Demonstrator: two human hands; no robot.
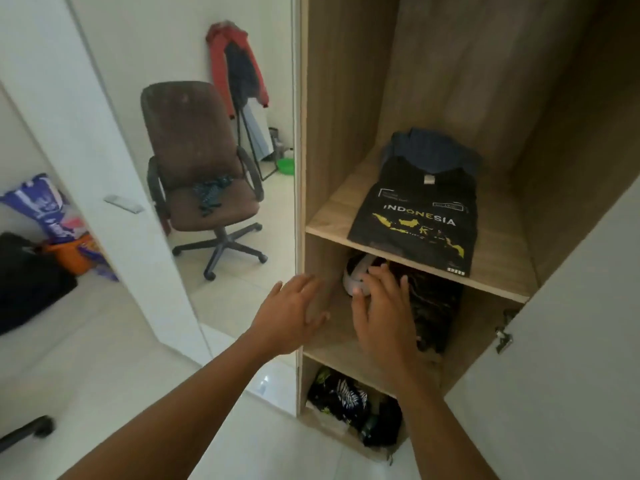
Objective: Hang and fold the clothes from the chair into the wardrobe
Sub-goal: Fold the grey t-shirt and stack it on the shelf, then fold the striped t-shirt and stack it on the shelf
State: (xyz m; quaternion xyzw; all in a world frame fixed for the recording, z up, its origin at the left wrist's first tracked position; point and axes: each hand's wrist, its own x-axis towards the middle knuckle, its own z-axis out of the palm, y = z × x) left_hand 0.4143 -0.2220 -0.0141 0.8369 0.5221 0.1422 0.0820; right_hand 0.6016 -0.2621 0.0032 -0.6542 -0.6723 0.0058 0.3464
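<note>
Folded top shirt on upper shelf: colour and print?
Black shirt, yellow map print with "INDONESIA" lettering; head view.

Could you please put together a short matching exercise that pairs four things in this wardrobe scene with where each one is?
Things:
1. black Indonesia T-shirt
2. patterned garment
3. red jacket
4. leaf-print clothes

Places:
A. on the seat of the brown office chair
B. in the lowest compartment of the wardrobe
C. hanging against the wall behind the chair
D. folded on the upper shelf, over a dark blue garment

Pairs: 1-D, 2-A, 3-C, 4-B
</note>
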